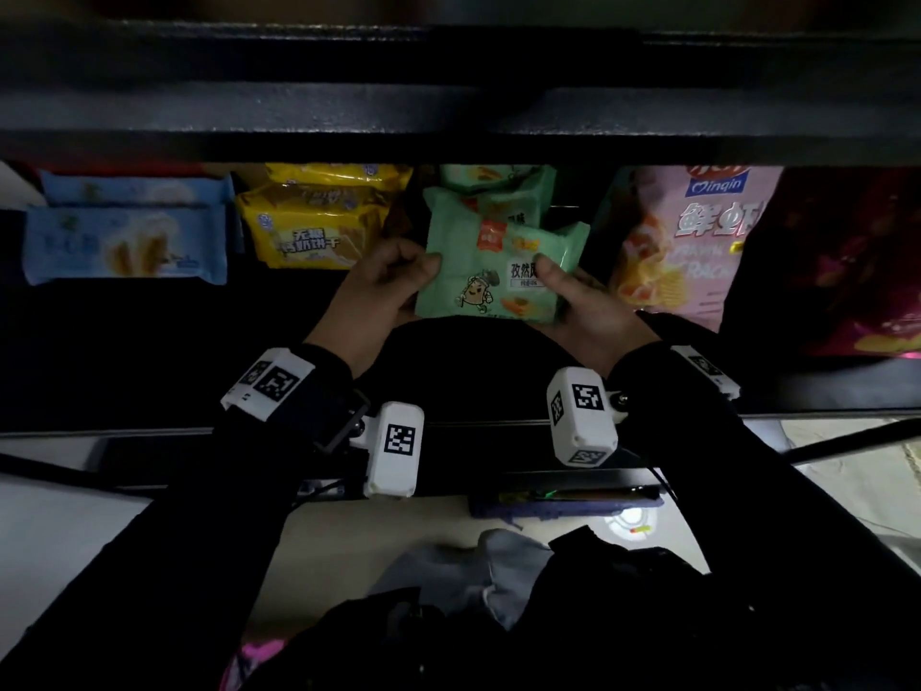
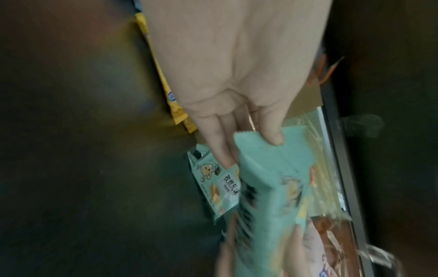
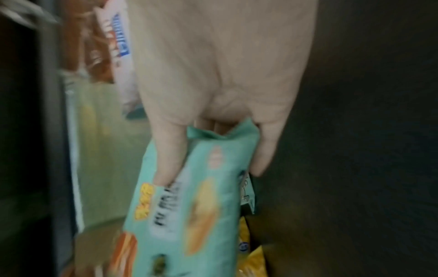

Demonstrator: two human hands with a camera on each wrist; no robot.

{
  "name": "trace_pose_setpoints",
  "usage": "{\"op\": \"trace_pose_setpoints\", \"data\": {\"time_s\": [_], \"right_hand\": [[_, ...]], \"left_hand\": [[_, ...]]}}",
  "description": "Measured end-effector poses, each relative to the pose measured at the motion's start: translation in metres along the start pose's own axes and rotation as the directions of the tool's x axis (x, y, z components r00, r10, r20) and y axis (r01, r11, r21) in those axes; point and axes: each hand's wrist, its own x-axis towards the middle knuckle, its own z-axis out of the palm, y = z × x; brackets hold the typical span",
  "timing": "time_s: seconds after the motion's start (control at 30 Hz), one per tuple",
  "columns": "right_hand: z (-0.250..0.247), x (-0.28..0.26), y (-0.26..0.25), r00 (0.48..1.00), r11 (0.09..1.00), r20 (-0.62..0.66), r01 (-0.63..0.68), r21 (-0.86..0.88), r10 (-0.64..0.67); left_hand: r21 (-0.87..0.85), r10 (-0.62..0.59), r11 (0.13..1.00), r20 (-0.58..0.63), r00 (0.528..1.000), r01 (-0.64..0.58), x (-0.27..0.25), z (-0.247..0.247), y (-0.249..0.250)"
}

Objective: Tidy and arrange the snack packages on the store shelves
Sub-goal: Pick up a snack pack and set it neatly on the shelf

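Both hands hold one green snack package with a cartoon figure, just in front of the dark shelf's middle. My left hand pinches its left end, thumb on top; the left wrist view shows that hand gripping the green package. My right hand grips the right end, thumb on the face. In the right wrist view the right hand has fingers on both sides of the blurred green package. More green packages lie stacked behind it.
On the shelf, yellow biscuit packs sit left of the green stack and light blue wafer packs at far left. A pink prawn-cracker bag and a dark red bag stand right. An upper shelf board overhangs.
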Motion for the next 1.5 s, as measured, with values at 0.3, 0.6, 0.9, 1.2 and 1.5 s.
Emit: {"op": "trace_pose_setpoints", "data": {"time_s": [0.3, 0.6, 0.9, 1.2, 1.5], "right_hand": [[0.007, 0.001, 0.000, 0.942, 0.958, 0.182, 0.287, 0.001, -0.282], [-0.004, 0.005, -0.016, 0.994, 0.998, 0.092, 0.059, -0.031, -0.056], [0.002, 0.011, -0.013, 0.984, 0.951, 0.024, 0.179, -0.252, -0.179], [0.018, 0.018, -0.015, 0.995, 0.968, -0.010, -0.099, -0.233, 0.099], [0.023, 0.005, -0.030, 0.964, 0.924, 0.263, 0.062, -0.378, 0.043]], "left_hand": [[-0.340, -0.248, 0.874, 0.303, 0.920, 0.347, 0.000, -0.003, 0.014], [-0.104, -0.084, 0.990, 0.135, 0.987, 0.099, -0.001, 0.013, 0.007], [-0.041, -0.168, 0.984, 0.142, 0.976, 0.175, 0.006, 0.001, 0.011], [-0.333, -0.429, 0.843, 0.059, 0.901, 0.423, -0.001, 0.012, -0.001], [-0.048, -0.205, 0.973, 0.271, 0.941, 0.226, -0.005, 0.000, 0.013]]}}
